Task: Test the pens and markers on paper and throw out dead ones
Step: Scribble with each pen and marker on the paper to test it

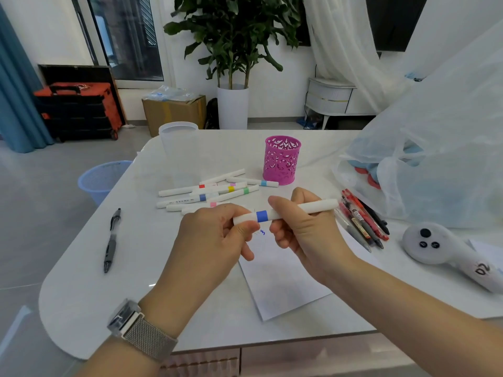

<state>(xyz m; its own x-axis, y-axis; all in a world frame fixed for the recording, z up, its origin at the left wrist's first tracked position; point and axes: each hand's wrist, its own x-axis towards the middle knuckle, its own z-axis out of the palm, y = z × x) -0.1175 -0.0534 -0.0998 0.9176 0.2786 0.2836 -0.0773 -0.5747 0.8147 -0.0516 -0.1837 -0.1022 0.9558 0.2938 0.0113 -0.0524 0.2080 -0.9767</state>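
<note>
A pink cut-out pen cup [282, 160] stands on the white desk [81, 295]; what it holds cannot be seen. A translucent tub [178, 140] sits at the far edge, and a blue mesh bin [102, 179] stands on the floor beside the desk. Both hands hold a white marker [285, 212] with a blue band level above the paper [283, 281]: the left hand [215, 238] pinches its left end, the right hand [302, 227] curls round the barrel. A small blue squiggle marks the paper. More white markers [215, 190] lie behind, gel pens [362, 216] to the right, one black pen [111, 240] to the left. A white controller [446, 250] reads "D2".
</note>
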